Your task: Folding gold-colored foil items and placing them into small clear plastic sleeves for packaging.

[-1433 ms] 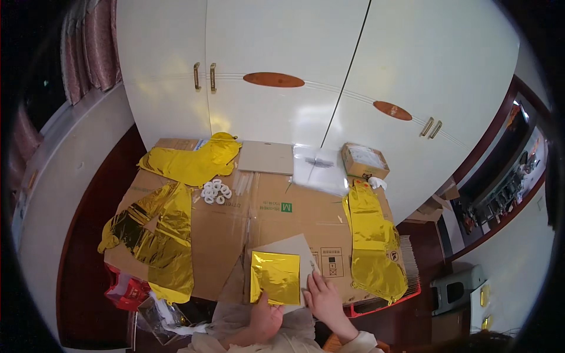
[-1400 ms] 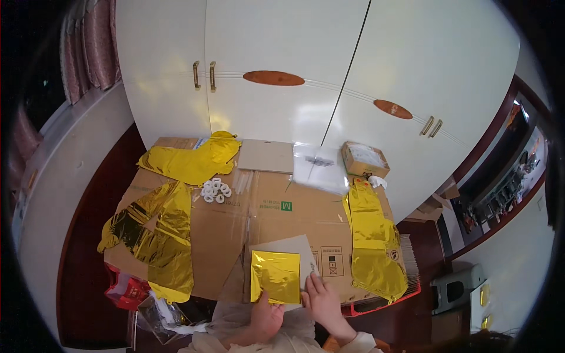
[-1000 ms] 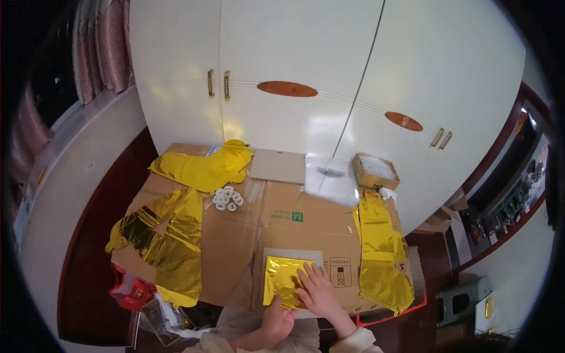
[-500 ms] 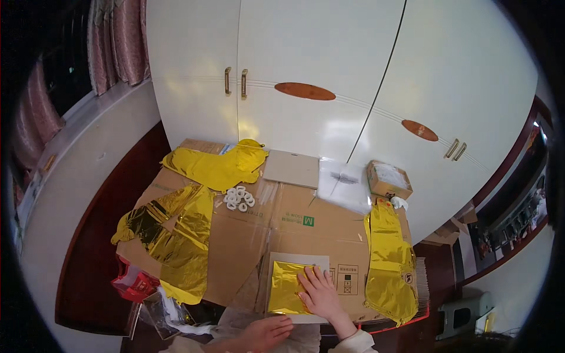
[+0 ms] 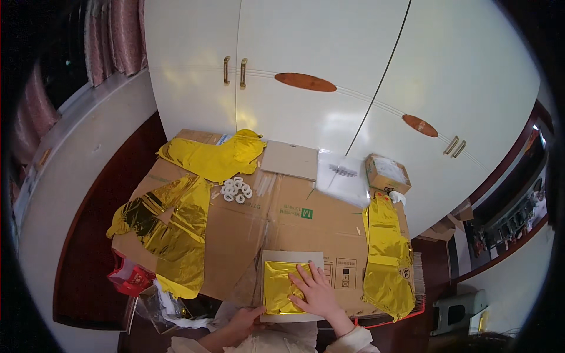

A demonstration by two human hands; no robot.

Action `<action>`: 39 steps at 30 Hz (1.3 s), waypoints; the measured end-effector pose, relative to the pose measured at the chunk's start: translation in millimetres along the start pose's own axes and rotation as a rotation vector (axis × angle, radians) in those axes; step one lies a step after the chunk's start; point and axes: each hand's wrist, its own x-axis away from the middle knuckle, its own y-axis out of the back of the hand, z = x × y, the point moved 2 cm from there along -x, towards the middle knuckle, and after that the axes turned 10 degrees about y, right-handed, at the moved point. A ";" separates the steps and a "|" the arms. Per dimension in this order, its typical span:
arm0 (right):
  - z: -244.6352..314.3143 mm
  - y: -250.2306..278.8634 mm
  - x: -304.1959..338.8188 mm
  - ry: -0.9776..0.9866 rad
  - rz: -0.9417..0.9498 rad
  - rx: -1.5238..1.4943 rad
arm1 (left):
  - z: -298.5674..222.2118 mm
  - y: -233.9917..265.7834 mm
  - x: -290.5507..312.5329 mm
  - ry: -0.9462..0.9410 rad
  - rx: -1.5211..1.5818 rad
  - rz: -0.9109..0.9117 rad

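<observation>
A folded gold foil balloon (image 5: 276, 285) lies flat on a grey cardboard sheet (image 5: 294, 256) near the front edge of the work surface. My right hand (image 5: 315, 292) rests on the foil's right part, palm down with the fingers spread. At the sheet's lower left corner is my left hand (image 5: 242, 325), its fingers drawn together on the edge; the exact grip is partly hidden. Larger unfolded gold foil balloons lie around: one at the far left (image 5: 206, 157), one at the left (image 5: 176, 235), and a long one at the right (image 5: 385, 259).
Several white rings (image 5: 236, 189) sit on the brown cardboard (image 5: 235, 247). Behind are another grey sheet (image 5: 289, 160), clear plastic bags (image 5: 341, 176) and a small carton (image 5: 387, 173). A red bag (image 5: 130, 277) is at the left edge. White cabinet doors (image 5: 306, 35) rise at the back.
My left hand has moved left from the sheet's lower edge to its lower left corner. My right hand stays spread on the foil. The whole view has shifted slightly.
</observation>
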 end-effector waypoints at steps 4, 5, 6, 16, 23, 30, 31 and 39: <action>0.4 2.6 -2.2 0.029 0.002 0.011 | -0.4 -3.9 6.6 0.004 -0.030 -0.014; 0.0 2.3 -2.3 0.036 0.007 0.013 | 0.3 -4.3 8.8 -0.008 -0.032 -0.025; -0.5 2.0 -2.3 0.043 0.013 0.015 | 1.7 -2.8 8.9 -0.032 -0.058 -0.017; 2.1 5.6 1.0 0.092 0.039 -0.007 | 19.7 6.1 -8.4 -0.061 -0.048 0.070; -0.3 2.6 3.4 0.146 0.022 -0.038 | 22.0 1.1 -3.2 -0.045 -0.064 0.084; 12.9 20.7 19.0 0.146 -0.155 0.004 | 31.7 0.5 -14.4 -0.073 0.096 0.120; 19.9 23.0 29.4 0.128 -0.233 -0.040 | 36.1 1.2 -15.3 -0.082 0.131 0.129; 93.6 -50.1 129.9 -0.525 -0.704 -0.798 | 64.5 -15.3 -14.9 -0.009 0.174 0.275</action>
